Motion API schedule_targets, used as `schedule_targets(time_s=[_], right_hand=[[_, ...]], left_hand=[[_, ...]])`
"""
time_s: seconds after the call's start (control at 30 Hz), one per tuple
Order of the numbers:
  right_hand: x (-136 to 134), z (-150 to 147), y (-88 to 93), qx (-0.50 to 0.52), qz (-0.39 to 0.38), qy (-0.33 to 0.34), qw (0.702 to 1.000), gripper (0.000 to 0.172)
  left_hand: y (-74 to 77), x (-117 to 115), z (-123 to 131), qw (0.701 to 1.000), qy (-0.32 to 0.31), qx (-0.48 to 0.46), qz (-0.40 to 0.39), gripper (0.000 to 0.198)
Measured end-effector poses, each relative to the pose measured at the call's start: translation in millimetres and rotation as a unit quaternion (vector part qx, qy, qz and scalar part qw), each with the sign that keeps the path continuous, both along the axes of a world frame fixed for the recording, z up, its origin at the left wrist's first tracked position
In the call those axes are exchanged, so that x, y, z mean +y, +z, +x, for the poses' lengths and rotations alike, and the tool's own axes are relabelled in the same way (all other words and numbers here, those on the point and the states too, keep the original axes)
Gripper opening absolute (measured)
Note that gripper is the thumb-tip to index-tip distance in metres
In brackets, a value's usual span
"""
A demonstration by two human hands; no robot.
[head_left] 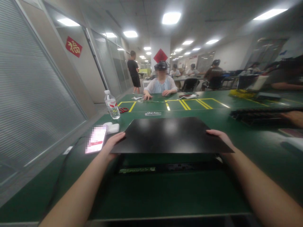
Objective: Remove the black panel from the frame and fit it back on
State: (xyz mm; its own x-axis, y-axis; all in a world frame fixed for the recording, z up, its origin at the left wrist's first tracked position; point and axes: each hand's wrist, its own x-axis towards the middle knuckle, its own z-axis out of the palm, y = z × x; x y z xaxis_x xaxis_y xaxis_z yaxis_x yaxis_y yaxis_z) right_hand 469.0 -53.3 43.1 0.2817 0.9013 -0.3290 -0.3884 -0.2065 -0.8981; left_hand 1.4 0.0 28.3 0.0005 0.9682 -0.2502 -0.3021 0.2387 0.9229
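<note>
I hold a flat black panel (pixel 169 134) level above the green table (pixel 165 192), gripping one side edge in each hand. My left hand (pixel 113 142) pinches the left edge with the thumb on top. On the right edge, my right hand (pixel 221 137) has its fingers curled over the top. Under the panel lies a dark tray or frame with a green strip (pixel 137 170) along its near side; most of it is hidden.
A lit phone (pixel 96 139) and a white case (pixel 113 127) lie left of the panel, a water bottle (pixel 112 105) and red scissors (pixel 123 110) behind. A black keyboard-like tray (pixel 258 116) with another person's hand is at right. A seated person (pixel 161 85) faces me across yellow floor-tape markings.
</note>
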Motion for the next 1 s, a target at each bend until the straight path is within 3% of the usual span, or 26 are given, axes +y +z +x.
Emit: schedule_targets(time_s=[0.1,0.27,0.63,1.0], right_hand=[[-2.3,-2.9,1.4,-0.001,-0.072,0.046,0.996,0.011],[-0.4,-3.3,-2.6,0.001,-0.041,0.107,0.993,0.023],[11.1,4.3,-12.3,-0.065,-0.001,0.012,0.998,0.038],[10.2,4.3,-11.1,-0.116,0.005,-0.021,0.993,0.033]], left_hand=[[1.7,1.7,-1.8,1.000,0.006,-0.009,0.019,0.036],[5.8,2.3,-1.4,0.996,0.050,0.026,0.064,0.030],[7.8,2.5,1.2,0.991,0.091,0.024,0.092,0.027],[17.8,-6.1,11.2,0.989,0.118,0.044,0.076,0.026]])
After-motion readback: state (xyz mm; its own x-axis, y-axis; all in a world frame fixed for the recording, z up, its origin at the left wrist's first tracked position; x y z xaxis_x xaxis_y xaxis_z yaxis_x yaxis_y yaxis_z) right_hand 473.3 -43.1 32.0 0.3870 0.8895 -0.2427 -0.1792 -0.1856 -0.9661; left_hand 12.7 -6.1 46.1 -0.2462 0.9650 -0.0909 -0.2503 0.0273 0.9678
